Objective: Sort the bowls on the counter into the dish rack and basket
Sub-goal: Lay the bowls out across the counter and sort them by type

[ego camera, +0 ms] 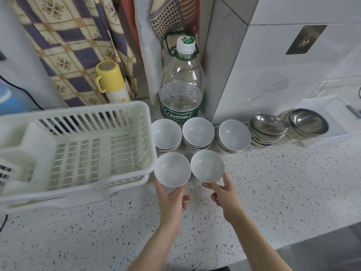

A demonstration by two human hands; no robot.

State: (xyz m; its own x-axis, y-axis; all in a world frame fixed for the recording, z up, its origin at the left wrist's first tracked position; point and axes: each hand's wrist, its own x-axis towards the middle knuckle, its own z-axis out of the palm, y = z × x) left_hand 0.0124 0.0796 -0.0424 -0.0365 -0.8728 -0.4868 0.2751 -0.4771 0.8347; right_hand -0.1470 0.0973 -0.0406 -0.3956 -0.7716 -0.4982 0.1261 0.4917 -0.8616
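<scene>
Speckled terrazzo counter (273, 182), tiled corner. Left hand (172, 198) grips a white bowl (172, 169), right hand (224, 194) another white bowl (207, 165), mouths up, beside the dish rack (78, 149).

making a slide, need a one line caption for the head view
Left hand and right hand each hold a white bowl beside the empty dish rack.

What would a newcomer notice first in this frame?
Probably the two white bowls held up at centre: the left hand grips one, the right hand the other. Behind them, stacks of white bowls and steel bowls line the wall. A white dish rack fills the left side, and a big water bottle stands behind.
</scene>
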